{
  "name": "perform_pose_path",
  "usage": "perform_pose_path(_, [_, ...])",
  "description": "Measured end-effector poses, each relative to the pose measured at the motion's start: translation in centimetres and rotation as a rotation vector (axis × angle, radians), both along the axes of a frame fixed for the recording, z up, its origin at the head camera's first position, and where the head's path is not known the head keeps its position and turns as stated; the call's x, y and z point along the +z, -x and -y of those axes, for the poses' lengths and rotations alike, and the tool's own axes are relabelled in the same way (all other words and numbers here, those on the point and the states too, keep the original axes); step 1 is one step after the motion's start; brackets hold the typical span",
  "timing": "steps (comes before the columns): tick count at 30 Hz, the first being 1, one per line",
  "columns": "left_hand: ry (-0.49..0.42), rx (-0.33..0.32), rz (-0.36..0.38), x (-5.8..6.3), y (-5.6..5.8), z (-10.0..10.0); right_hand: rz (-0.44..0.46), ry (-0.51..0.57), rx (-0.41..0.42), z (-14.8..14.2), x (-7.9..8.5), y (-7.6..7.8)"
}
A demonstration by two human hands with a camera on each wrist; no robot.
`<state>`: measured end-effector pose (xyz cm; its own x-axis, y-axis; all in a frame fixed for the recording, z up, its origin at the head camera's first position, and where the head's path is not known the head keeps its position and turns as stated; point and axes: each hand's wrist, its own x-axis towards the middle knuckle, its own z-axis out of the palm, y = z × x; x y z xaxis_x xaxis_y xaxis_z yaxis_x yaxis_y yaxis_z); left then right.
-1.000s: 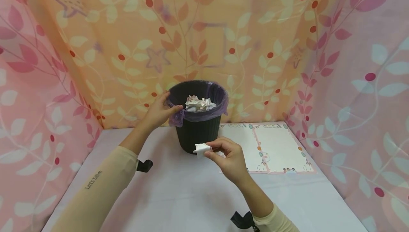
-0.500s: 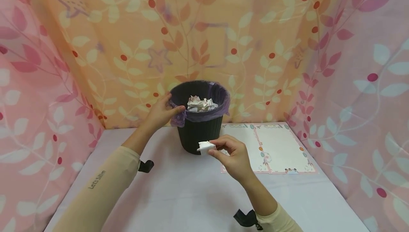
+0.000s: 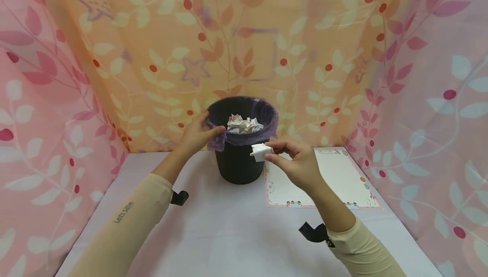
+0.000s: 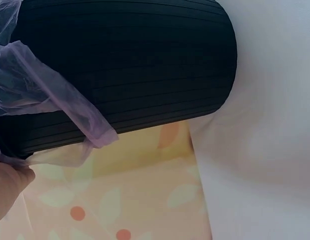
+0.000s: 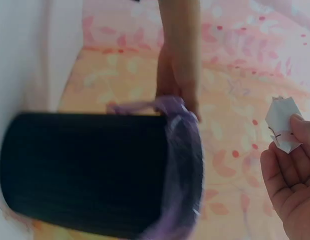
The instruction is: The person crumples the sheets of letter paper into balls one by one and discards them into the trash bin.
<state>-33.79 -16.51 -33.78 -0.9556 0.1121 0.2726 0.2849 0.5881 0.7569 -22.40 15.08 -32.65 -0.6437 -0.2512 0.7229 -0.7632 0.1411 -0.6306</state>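
Note:
A black ribbed trash can [image 3: 240, 167] stands upright at the back of the table, a thin purple liner bag [image 3: 271, 120] folded over its rim. Crumpled white paper [image 3: 245, 124] fills part of it. At its left side my left hand [image 3: 192, 137] grips the rim and bag, thumb toward the front; the left wrist view catches only part of this hand [image 4: 9, 187]. Between thumb and fingers my right hand [image 3: 299, 162] pinches a small folded piece of white paper [image 3: 260, 151], held in front of the can's right side below rim height. Dark marks show on that paper [image 5: 284, 122] in the right wrist view.
Flat white sheets with pink decorated borders [image 3: 339, 179] lie on the white table [image 3: 225, 234] right of the can, partly behind my right hand. Patterned curtains [image 3: 305, 27] enclose the back and both sides. Black straps [image 3: 313, 231] show at both wrists.
My right hand has risen and moved right with the folded paper. The left hand keeps its grip on the rim, and the whole head view has shifted slightly.

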Motion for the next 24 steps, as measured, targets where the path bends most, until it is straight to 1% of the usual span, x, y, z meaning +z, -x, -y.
perform_pose_path(4, [0.001, -0.002, 0.007, -0.1, 0.1, -0.2, 0.003, -0.047, -0.027, -1.1, 2.5, 1.1])
perform_pose_path(7, [0.005, -0.008, 0.010, -0.1, 0.1, -0.4, 0.009, -0.085, -0.069, -1.7, 4.4, 1.9])
perform_pose_path(10, [0.008, -0.008, 0.011, -0.1, 0.2, -0.5, -0.014, -0.117, -0.092, -2.1, 6.4, 2.9])
perform_pose_path(15, [0.020, -0.008, 0.006, -0.1, 0.2, -0.5, -0.062, -0.161, -0.080, -2.0, 9.7, 5.0])
perform_pose_path(21, [0.036, -0.008, 0.001, 0.1, 0.1, -0.5, -0.027, -0.277, -0.132, -1.3, 13.4, 7.6])
perform_pose_path(24, [0.035, -0.012, -0.005, 0.2, 0.1, -0.7, -0.011, -0.329, -0.141, -1.0, 14.8, 9.0])
